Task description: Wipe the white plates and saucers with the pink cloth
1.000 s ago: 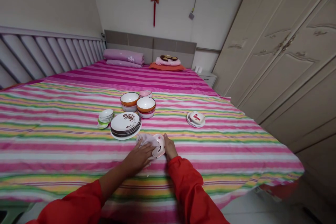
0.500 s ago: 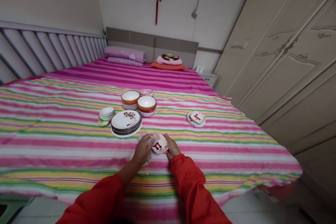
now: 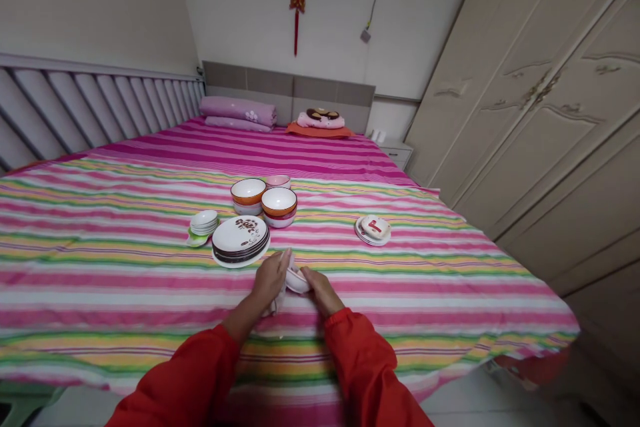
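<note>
The right hand (image 3: 323,291) grips the right edge of a small dish (image 3: 299,283), thumb along its rim. The left hand (image 3: 270,278) grasps a cloth (image 3: 275,305), pressed to the left side of the dish; how its fingers bend around the far side cannot be told. So the dish sits between the two hands, tilted, and the cloth hangs below the left palm. Just beyond the left hand, to its left, is a stack of plates (image 3: 240,240), dark-rimmed with a flowered top one. Farther left of that hand, past the plates, small bowls (image 3: 204,222) stand stacked on a green dish (image 3: 196,240). Ahead of the left hand are two stacks of larger bowls, one (image 3: 249,195) behind the plates and the other (image 3: 279,203) beside it, with a pink bowl (image 3: 279,181) behind them. Well apart from the right hand, ahead and to its right, a square dish (image 3: 376,227) rests on white plates (image 3: 363,237). Under both hands spreads a striped sheet (image 3: 430,307).
</note>
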`<state>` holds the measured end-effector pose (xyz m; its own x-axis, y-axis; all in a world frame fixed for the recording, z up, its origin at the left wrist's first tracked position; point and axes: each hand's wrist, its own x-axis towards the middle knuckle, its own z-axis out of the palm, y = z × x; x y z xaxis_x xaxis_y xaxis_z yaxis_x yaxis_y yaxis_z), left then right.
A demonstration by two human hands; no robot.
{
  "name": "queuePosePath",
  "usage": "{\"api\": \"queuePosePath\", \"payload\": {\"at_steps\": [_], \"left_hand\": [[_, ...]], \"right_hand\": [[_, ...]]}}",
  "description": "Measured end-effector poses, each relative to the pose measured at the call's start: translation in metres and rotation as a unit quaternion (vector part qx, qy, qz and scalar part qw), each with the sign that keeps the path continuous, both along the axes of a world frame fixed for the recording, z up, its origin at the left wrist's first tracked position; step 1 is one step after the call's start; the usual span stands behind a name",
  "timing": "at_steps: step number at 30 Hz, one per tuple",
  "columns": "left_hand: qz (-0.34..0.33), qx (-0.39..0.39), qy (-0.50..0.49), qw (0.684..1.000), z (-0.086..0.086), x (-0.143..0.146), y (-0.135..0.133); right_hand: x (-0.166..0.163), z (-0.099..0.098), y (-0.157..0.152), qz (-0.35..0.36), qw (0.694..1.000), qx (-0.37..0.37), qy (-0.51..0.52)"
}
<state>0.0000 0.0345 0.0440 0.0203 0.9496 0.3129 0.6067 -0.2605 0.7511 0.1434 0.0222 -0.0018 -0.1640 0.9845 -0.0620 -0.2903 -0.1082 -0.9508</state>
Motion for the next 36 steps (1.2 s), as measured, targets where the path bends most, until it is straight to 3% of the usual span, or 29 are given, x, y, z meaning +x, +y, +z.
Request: {"api": "queuePosePath", "payload": {"at_steps": [2,6,8,12,17,20,24,30,36], "left_hand": [[0.018,-0.006,0.013,1.000,0.001,0.000,0.002],[0.056,-0.023,0.020,0.998,-0.002,0.001,0.002],[0.062,-0.043,0.005,0.997,-0.004,0.001,0.002],[0.078,-0.062,-0.076,0.992,-0.003,0.001,0.006],[0.193,-0.064,-0.168,0.964,-0.005,0.003,0.003],[0.145,-0.045,-0.124,0.981,-0.010,0.013,-0.014],[0.067,0.065,0.005,0.996,-0.021,0.028,-0.040],[-0.065,0.178,0.177,0.966,-0.041,0.037,-0.063],[-0.070,0.186,0.202,0.959,-0.047,0.044,-0.059]], "right_hand": [[0.003,0.004,-0.001,0.013,0.999,0.033,-0.032],[0.006,0.004,-0.006,-0.052,0.990,0.105,-0.072],[0.006,0.003,-0.009,-0.035,0.991,0.117,-0.053],[0.003,0.001,-0.016,-0.005,0.999,0.049,0.013],[0.000,0.000,-0.015,-0.054,0.995,0.016,0.080],[-0.004,0.000,-0.013,-0.069,0.993,0.014,0.098],[-0.007,0.000,-0.013,-0.079,0.991,0.015,0.107],[-0.006,-0.001,-0.016,-0.077,0.991,0.006,0.107],[-0.005,0.001,-0.015,-0.076,0.991,0.003,0.110]]}}
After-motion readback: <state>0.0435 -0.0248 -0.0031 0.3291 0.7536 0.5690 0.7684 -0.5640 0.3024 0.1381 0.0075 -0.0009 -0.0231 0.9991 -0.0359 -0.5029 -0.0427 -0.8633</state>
